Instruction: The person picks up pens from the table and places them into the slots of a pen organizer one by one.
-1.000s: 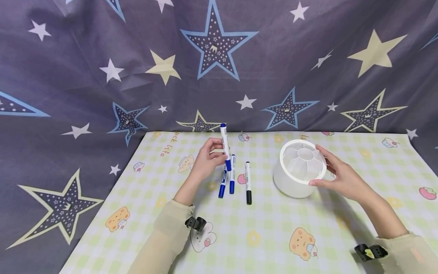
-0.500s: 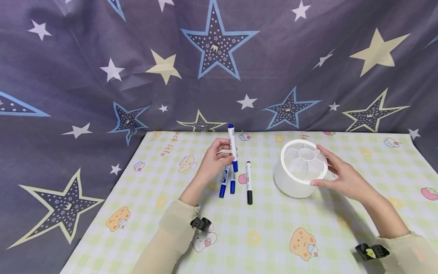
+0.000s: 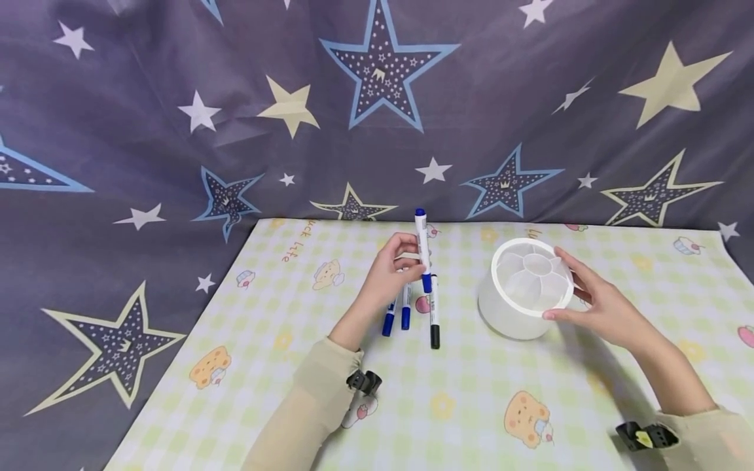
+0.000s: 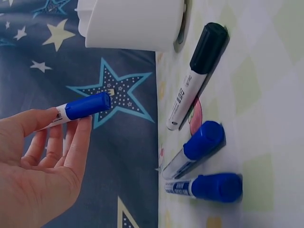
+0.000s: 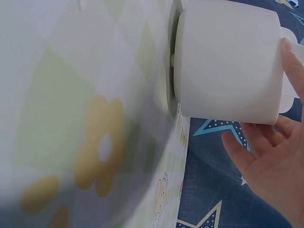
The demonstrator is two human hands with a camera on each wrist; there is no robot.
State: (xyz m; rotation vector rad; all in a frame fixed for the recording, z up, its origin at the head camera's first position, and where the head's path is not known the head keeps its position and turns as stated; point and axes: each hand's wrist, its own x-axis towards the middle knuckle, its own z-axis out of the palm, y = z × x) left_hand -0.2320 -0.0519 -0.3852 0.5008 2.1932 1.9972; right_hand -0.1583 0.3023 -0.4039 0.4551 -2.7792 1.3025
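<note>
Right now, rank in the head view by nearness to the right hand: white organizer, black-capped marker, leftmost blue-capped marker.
1. White organizer: gripped by the right hand.
2. Black-capped marker: left of it.
3. Leftmost blue-capped marker: farther left.

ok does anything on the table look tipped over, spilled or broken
No, nothing stands out. The white holder stands upright, the right hand holding it; two blue-capped markers and a black-capped marker lie on the tablecloth; the left hand pinches another blue-capped marker.
</note>
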